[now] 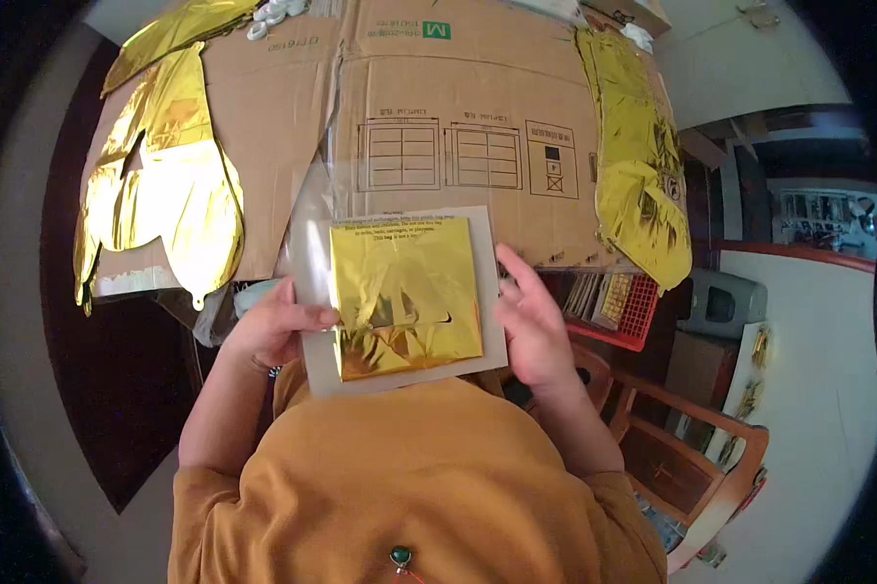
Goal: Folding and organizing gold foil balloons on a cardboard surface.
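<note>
A square of folded, shiny gold foil [414, 341] lies against a pale card backing [324, 375] inside a clear plastic bag [312, 209] with small dark print. The packet is held in front of my chest, at the near edge of the cardboard-covered table. My left hand [275, 326] grips its left side, thumb on the front and fingers behind. At the right edge is my right hand [536, 331], its index finger stretched out and apart from the others. The thumb is close to the card; whether it touches is unclear.
Flattened cardboard [438, 88] covers the table. Flat gold foil balloons lie at the left [181, 175] and right [643, 146], overhanging the edges. White rolls [273, 14] sit at the far left. Below right are a red basket [628, 311] and a wooden chair [687, 448].
</note>
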`<state>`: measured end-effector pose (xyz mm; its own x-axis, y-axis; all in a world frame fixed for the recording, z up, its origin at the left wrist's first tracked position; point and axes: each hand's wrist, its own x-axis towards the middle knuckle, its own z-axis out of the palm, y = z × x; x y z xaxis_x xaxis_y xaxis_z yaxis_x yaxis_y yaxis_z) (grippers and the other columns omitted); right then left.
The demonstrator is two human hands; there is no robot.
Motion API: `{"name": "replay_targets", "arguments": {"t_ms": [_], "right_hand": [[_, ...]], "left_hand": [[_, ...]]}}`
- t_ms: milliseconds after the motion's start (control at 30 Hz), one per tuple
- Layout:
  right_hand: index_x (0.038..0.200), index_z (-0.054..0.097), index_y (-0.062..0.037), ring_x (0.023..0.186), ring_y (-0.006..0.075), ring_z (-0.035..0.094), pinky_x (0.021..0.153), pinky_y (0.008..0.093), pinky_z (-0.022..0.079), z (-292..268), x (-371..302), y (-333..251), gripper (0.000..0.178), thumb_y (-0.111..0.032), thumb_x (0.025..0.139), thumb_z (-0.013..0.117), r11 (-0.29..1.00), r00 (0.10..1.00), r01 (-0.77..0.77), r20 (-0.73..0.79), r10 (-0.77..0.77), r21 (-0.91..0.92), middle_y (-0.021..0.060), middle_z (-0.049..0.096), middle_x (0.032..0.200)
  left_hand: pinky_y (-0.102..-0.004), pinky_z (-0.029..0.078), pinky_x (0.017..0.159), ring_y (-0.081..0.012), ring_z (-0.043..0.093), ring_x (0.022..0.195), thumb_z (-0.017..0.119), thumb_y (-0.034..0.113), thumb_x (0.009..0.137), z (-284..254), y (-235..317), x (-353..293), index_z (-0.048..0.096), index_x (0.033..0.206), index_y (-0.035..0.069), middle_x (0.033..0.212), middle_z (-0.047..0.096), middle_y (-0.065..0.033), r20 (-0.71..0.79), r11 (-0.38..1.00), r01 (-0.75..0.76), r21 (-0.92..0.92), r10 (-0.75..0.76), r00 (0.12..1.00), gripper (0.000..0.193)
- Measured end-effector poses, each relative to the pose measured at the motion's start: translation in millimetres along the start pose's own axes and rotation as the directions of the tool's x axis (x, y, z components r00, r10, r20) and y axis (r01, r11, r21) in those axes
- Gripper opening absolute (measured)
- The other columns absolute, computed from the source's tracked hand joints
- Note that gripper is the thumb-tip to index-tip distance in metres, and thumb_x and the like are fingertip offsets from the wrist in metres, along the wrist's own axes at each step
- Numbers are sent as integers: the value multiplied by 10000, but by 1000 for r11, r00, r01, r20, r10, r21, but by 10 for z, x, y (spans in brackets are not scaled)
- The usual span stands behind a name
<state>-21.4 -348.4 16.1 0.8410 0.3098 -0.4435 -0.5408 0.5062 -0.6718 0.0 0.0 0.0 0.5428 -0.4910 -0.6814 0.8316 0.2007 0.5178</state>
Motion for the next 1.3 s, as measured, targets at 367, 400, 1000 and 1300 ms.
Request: {"name": "replay_targets", "arguments": {"t_ms": [367,400,1000,1300], "right_hand": [[1622,-120,-63,1387,242,463,1149,399,355,206,-273,-157,1077,51,885,658,987,985,-40,157,64,-153,196,406,1556],[1618,-145,-68,1393,242,455,1152,402,349,243,-239,-173,1100,61,878,660,985,986,2,164,27,-175,196,392,1566],[1189,687,17,1014,110,672,902,287,530,-60,-116,14,229,-83,984,663,930,988,-151,-32,148,-335,44,733,1132],[1289,607,14,869,124,683,813,289,547,51,-134,-58,296,-124,1027,592,951,972,-208,-153,176,-227,60,736,1075]], "left_hand": [[-341,496,1046,-252,529,1349,760,-136,781,473,-272,-579,-7,1647,168,1673,184,-194,-151,852,-509,121,523,839,1195],[-342,500,1043,-245,537,1338,766,-126,783,449,-269,-508,13,1646,147,1677,169,-191,-151,848,-486,211,519,841,1177],[-324,471,1035,-185,611,1226,810,24,843,361,-203,-196,102,1633,47,1377,617,-143,-47,801,-517,303,554,831,1061],[-313,489,996,-139,658,1035,722,-109,830,233,-317,-259,176,1626,87,1072,672,-61,-76,759,-497,420,575,815,986]]}}
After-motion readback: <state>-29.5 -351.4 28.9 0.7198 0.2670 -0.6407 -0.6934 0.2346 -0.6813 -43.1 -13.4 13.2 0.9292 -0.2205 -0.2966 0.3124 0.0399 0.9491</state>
